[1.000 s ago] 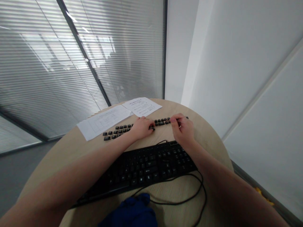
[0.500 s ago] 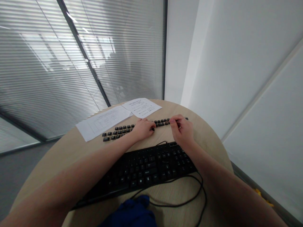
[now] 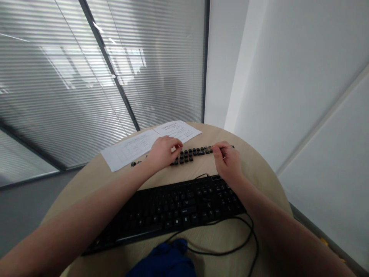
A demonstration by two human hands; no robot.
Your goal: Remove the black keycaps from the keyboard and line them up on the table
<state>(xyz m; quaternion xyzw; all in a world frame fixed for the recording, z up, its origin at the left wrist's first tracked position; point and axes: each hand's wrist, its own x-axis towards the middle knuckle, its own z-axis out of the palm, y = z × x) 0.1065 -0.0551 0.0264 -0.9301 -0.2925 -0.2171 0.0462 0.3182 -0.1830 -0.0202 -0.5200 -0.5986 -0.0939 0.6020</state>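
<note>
My left hand [image 3: 163, 152] is over the rows of loose black keycaps [image 3: 186, 157], its thumb and fingertips curled together in a pinch. Anything between those fingertips is too small to make out. At the right end of the rows, my right hand [image 3: 227, 161] is closed, thumb against fingers, and what it may hold is hidden. Part of the keycap rows disappears behind my left hand and forearm. Nearer to me lies a black keyboard [image 3: 173, 209], partly covered by both forearms.
Printed sheets of paper [image 3: 127, 148] lie behind the keycaps on the round wooden table [image 3: 259, 169]. A black cable [image 3: 219, 254] loops in front of the keyboard, beside a blue cloth-like thing [image 3: 165, 259]. Glass with blinds [image 3: 161, 77] and a white wall [image 3: 302, 77] stand beyond.
My left hand has moved left and up off the middle of the keycaps, uncovering several of them. My right hand stays at the right end. The view has shifted slightly.
</note>
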